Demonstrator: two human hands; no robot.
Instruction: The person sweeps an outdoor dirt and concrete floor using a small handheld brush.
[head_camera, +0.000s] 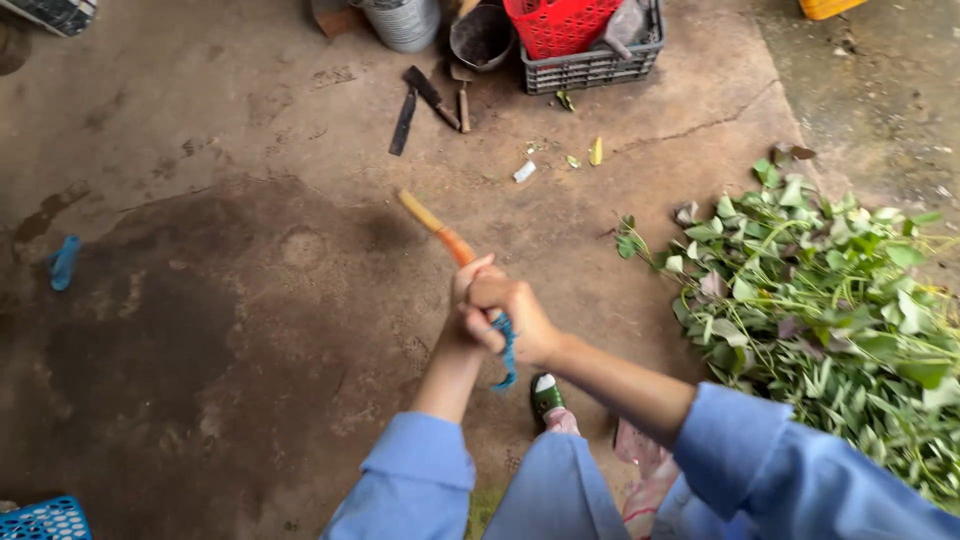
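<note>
I have my left hand (462, 300) and right hand (510, 315) stacked, fingers clenched round a stick (438, 232) with a blue strip (507, 350) for grip, angled over the floor (250, 250), leaf pile (830, 300) beyond.

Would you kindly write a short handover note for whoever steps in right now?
Left hand and right hand: both clasped together around the lower end of a stick with a blue strap dangling below.
The stick points up and away over the concrete floor.
Pile of leafy green stems lies to the right, untouched.
Knives and crates sit ahead.
</note>
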